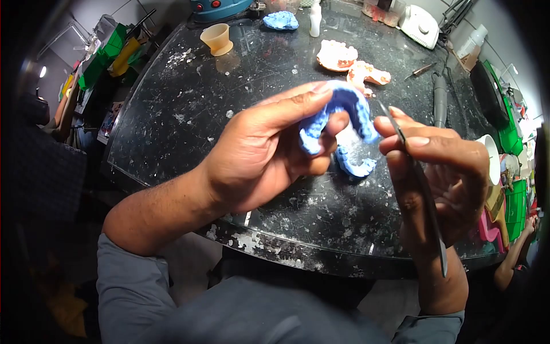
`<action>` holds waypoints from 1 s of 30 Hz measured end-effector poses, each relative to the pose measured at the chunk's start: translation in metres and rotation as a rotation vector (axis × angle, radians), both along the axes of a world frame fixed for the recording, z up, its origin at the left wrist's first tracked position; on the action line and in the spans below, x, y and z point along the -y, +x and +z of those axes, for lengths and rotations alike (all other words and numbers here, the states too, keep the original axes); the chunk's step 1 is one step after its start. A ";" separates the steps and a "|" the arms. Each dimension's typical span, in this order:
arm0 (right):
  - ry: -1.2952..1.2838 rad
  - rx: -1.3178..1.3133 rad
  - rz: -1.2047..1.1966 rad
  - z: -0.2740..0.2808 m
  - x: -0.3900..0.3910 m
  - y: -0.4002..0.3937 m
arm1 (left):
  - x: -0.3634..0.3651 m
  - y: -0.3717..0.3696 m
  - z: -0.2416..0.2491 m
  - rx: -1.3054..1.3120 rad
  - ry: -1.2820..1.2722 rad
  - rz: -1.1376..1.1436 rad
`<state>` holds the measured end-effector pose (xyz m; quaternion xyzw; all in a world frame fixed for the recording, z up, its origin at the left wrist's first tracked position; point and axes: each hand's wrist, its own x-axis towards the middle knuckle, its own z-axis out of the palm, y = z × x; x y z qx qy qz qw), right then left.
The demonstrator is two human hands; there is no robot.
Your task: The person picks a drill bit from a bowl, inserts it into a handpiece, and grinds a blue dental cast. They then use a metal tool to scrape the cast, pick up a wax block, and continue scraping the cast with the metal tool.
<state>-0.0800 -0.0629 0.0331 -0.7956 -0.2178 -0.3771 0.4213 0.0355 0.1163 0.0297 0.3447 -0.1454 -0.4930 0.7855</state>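
Observation:
My left hand (258,143) grips a blue, horseshoe-shaped dental impression (361,112) above the table, thumb on top and fingers curled beneath. Tooth hollows show along its inner side. Between the thumb and fingers of my right hand (444,166) is a slim metal carver (428,209). Its pointed end aims up and left, just right of the impression, with a small gap visible; its flat end hangs down by my wrist. A second blue curved piece (360,168) lies on the table behind my left fingertips. Two pinkish dental casts (337,55) sit beyond my hands.
The dark, plaster-spattered table (172,132) holds a beige cup (216,41), a blue lump (281,20) and a white bottle (315,20) at the back. A grey handpiece (440,102) lies at right, near a white device (419,26). Another person's arm (511,261) shows at far right.

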 end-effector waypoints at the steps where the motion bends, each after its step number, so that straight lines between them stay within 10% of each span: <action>1: -0.004 0.006 -0.007 0.001 0.001 -0.001 | 0.001 -0.001 0.000 -0.004 0.001 -0.007; 16: -0.013 -0.048 -0.070 0.001 -0.001 0.000 | 0.007 -0.008 -0.008 0.839 -0.130 0.289; 30: -0.172 0.029 -0.052 0.005 0.002 0.002 | 0.005 -0.013 -0.003 0.910 -0.060 0.286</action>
